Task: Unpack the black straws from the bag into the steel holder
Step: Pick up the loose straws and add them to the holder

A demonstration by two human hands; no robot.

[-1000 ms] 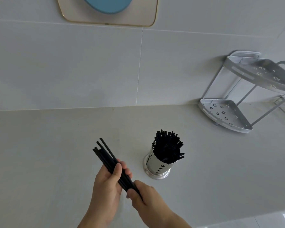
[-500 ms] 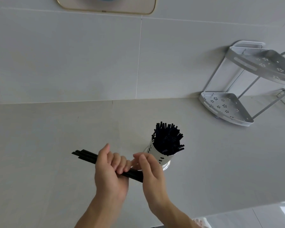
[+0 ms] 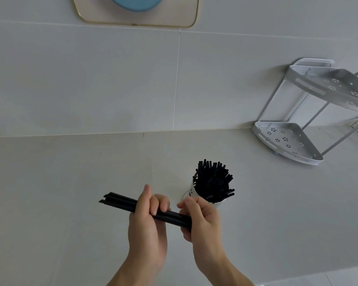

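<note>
A small bundle of black straws (image 3: 120,201) lies almost level above the counter, held by both hands. My left hand (image 3: 147,226) grips its middle with fingers curled over the top. My right hand (image 3: 203,221) holds the bundle's right end in curled fingers. Just behind my right hand stands the steel holder (image 3: 194,191), packed with many black straws (image 3: 214,180) that fan out of its top. My right hand hides the holder's base. No bag is in view.
A pale counter (image 3: 70,203) meets a tiled wall. A white two-tier corner rack (image 3: 289,141) stands at the back right. A framed panel with a blue shape (image 3: 136,9) hangs on the wall above. The counter's front edge shows at lower right.
The bundle has swung from pointing steeply up-left to lying nearly level. Both hands have risen closer to the holder, and my right hand has shifted its hold on the right end.
</note>
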